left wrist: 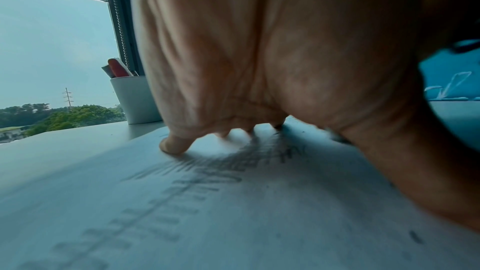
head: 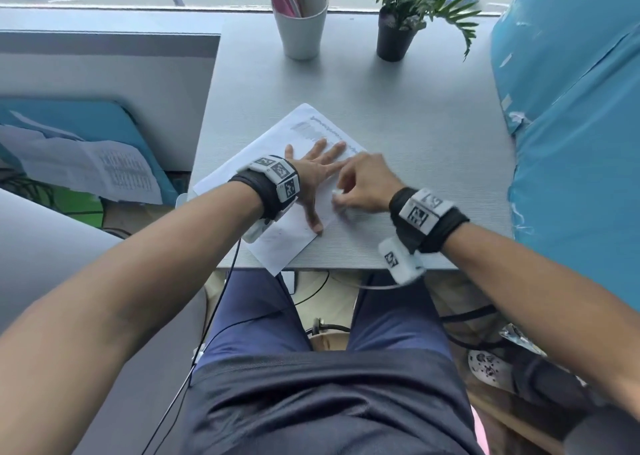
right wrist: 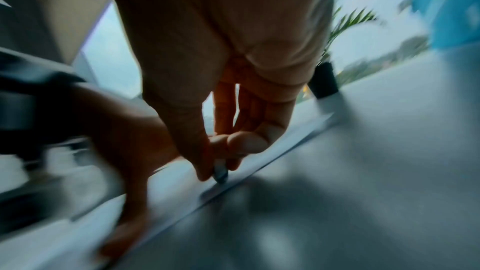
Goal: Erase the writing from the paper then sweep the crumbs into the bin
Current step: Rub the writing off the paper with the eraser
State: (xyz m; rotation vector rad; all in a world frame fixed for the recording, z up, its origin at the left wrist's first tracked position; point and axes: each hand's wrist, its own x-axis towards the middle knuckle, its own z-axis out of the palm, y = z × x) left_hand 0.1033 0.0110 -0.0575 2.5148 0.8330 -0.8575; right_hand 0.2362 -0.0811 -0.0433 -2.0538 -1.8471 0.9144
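Clearly early — right hand [head: 369, 186] fingers [right wrist: 244, 143] pinch the eraser [right wrist: 221, 174], left hand [head: 311, 174] fingers [left wrist: 175, 144] spread flat on paper [head: 277, 247], writing [head: 311, 129] beyond them uncleared, crumbs unswept.

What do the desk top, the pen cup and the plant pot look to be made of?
Desk top: grey laminate, probably; matte, with a fine linear grain. Pen cup: off-white matte plastic or ceramic, smooth and tapered; which one cannot be told. Plant pot: black, smooth, slight sheen, likely plastic.
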